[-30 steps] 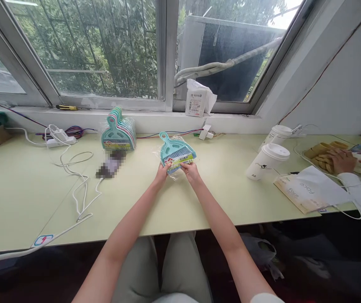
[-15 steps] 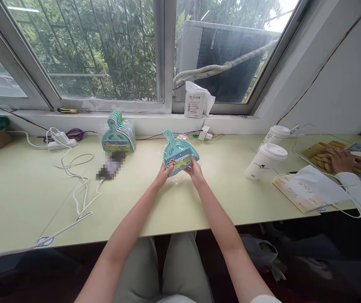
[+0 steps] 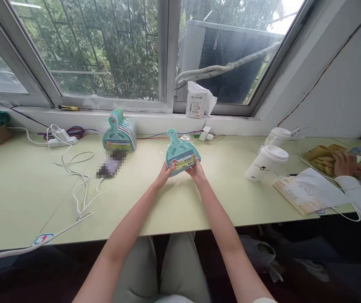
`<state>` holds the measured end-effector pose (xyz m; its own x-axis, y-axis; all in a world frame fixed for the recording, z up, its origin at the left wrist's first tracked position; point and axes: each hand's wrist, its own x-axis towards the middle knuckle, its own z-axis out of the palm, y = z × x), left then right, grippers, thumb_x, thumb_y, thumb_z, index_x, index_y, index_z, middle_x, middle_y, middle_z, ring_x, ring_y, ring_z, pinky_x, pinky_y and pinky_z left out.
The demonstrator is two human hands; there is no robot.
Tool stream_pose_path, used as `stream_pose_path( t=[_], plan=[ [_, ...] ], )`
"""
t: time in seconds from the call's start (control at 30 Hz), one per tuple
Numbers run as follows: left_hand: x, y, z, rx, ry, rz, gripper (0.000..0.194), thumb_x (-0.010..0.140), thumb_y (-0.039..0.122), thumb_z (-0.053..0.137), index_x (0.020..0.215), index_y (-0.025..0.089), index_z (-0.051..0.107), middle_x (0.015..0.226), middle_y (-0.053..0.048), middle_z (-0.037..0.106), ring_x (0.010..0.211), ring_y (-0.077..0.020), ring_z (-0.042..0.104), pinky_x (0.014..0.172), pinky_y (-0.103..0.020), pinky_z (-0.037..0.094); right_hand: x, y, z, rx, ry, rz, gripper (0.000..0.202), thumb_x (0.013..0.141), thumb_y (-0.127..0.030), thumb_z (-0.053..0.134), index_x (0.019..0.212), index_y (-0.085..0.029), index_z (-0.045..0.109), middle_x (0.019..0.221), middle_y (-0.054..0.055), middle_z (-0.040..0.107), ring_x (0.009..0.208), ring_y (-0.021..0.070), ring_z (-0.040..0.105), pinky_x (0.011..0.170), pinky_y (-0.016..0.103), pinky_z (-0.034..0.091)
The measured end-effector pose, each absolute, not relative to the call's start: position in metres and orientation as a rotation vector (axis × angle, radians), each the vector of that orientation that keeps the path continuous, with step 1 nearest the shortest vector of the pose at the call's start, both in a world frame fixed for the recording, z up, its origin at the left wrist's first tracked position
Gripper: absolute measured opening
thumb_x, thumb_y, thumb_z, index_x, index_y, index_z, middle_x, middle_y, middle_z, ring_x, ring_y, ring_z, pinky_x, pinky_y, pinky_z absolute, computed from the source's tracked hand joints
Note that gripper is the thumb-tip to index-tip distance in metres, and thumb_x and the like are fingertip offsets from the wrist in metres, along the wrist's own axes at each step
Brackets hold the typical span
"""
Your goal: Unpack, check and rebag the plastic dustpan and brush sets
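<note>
Both my hands hold a small teal dustpan and brush set in a clear plastic wrapper, its handle pointing away from me toward the window. My left hand grips the lower left corner, thumb on the printed label. At the lower right edge, my right hand is closed on the same set, some fingers underneath. To the left, a row of similar wrapped dustpan sets stands upright against the wall, in teal, pink and white.
A blurred-out device lies left with a white cable. White paper cups and a paper packet stand or lie right. Beyond them, another person's hand touches yellowish items. A tissue pack sits on the sill.
The dustpan set has tilted slightly, its handle shifting a little to the right, while both hands keep hold. The view has shifted slightly. The other person's hand has moved slightly.
</note>
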<state>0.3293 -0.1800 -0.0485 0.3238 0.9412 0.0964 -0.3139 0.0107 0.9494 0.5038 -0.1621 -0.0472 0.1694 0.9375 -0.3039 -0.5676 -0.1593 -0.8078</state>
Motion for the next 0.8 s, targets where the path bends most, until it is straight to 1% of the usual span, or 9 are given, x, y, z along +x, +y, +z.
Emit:
stream_pose_path(
  t=[0.1,0.2,0.3,0.37,0.43,0.53,0.63,0.7,0.8],
  plan=[
    [0.322,-0.175,-0.047,1.106,0.744,1.186,0.069,0.073,0.044,0.069,0.133,0.024,0.04,0.135,-0.009,0.052,0.122,-0.0304,0.05,0.1,-0.051,0.042,0.493,-0.165,-0.045,-0.877,-0.633,1.43,0.036,0.08,-0.049,0.06,0.105,-0.023,0.059,0.102,0.004,0.07,0.093,0.0203,0.067,0.086,0.036,0.056],
    [0.313,-0.175,-0.042,1.084,0.756,1.217,0.066,0.074,0.043,0.068,0.132,0.023,0.041,0.135,-0.01,0.052,0.121,-0.0292,0.052,0.097,-0.047,0.046,0.481,-0.17,-0.043,-0.747,-0.823,1.424,0.04,0.07,-0.036,0.073,0.106,-0.024,0.059,0.109,0.003,0.068,0.105,0.0204,0.064,0.095,0.036,0.052],
    [0.308,-0.181,-0.035,1.129,0.73,1.033,0.065,0.077,0.046,0.065,0.133,0.024,0.041,0.136,-0.012,0.051,0.115,-0.0304,0.056,0.088,-0.048,0.051,0.476,-0.174,-0.044,-0.747,-0.853,1.329,0.046,0.062,-0.028,0.08,0.103,-0.023,0.059,0.108,0.004,0.068,0.107,0.0225,0.062,0.095,0.038,0.052],
    [0.308,-0.185,-0.031,1.174,0.676,0.858,0.064,0.079,0.05,0.06,0.135,0.026,0.041,0.136,-0.013,0.051,0.112,-0.0313,0.059,0.086,-0.047,0.052,0.479,-0.174,-0.044,-0.766,-0.825,1.28,0.046,0.06,-0.028,0.081,0.1,-0.022,0.059,0.104,0.004,0.068,0.105,0.0241,0.063,0.092,0.04,0.054],
    [0.311,-0.186,-0.029,1.186,0.621,0.776,0.062,0.082,0.055,0.054,0.136,0.028,0.041,0.137,-0.012,0.051,0.115,-0.0313,0.057,0.086,-0.046,0.051,0.483,-0.173,-0.045,-0.757,-0.8,1.251,0.047,0.059,-0.029,0.082,0.098,-0.021,0.058,0.103,0.004,0.068,0.104,0.0245,0.064,0.091,0.041,0.055],
    [0.315,-0.183,-0.031,1.132,0.636,0.949,0.06,0.084,0.057,0.05,0.136,0.029,0.041,0.139,-0.01,0.049,0.122,-0.0293,0.051,0.089,-0.043,0.05,0.486,-0.17,-0.046,-0.739,-0.799,1.253,0.047,0.058,-0.028,0.082,0.099,-0.022,0.058,0.105,0.004,0.068,0.105,0.0236,0.064,0.093,0.04,0.054],
    [0.315,-0.178,-0.036,1.072,0.744,1.158,0.064,0.079,0.049,0.062,0.135,0.027,0.04,0.136,-0.009,0.052,0.12,-0.0283,0.052,0.091,-0.041,0.049,0.484,-0.168,-0.05,-0.757,-0.838,1.322,0.046,0.058,-0.025,0.082,0.097,-0.021,0.058,0.101,0.003,0.07,0.101,0.0229,0.065,0.092,0.04,0.054],
    [0.315,-0.177,-0.039,1.059,0.803,1.184,0.067,0.075,0.044,0.067,0.133,0.025,0.041,0.131,-0.009,0.055,0.116,-0.0285,0.055,0.09,-0.04,0.049,0.482,-0.168,-0.052,-0.771,-0.833,1.346,0.044,0.058,-0.023,0.081,0.096,-0.021,0.059,0.099,0.003,0.07,0.099,0.0224,0.066,0.092,0.04,0.055],
    [0.315,-0.178,-0.041,1.076,0.82,1.168,0.066,0.074,0.044,0.068,0.131,0.025,0.041,0.127,-0.009,0.057,0.111,-0.0277,0.058,0.087,-0.041,0.051,0.48,-0.169,-0.053,-0.786,-0.8,1.337,0.043,0.058,-0.02,0.08,0.095,-0.021,0.059,0.101,0.003,0.07,0.099,0.0219,0.066,0.091,0.039,0.055]
  ],
)
